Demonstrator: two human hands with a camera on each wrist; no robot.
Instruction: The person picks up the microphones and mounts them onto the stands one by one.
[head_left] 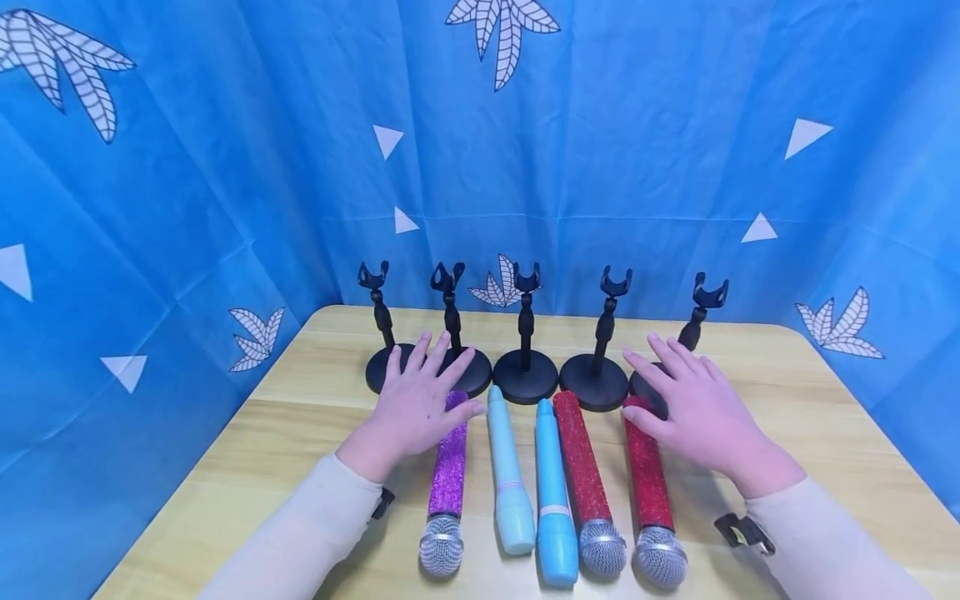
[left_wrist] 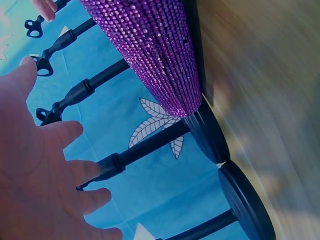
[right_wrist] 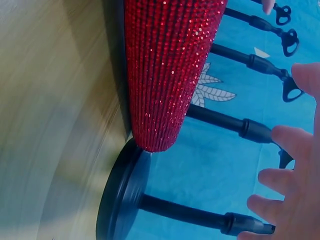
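My left hand (head_left: 416, 408), fingers spread, hovers over the far end of a purple glittery microphone (head_left: 450, 458); the left wrist view shows a gap between them. Above the far end of a red glittery microphone (head_left: 649, 475) is my right hand (head_left: 701, 412), also spread and holding nothing. Between these lie a pale mint microphone (head_left: 510, 475), a bright blue microphone (head_left: 553, 500) and a second red glittery microphone (head_left: 583, 458). All point their heads toward me. Behind them stands a row of black microphone stands (head_left: 527, 375) with clips on top, none holding a microphone.
The light wooden table (head_left: 247, 467) has rounded far corners. A blue curtain (head_left: 637, 167) with white leaves and triangles hangs behind and along both sides. The stands' round bases sit close together, near the far ends of the microphones.
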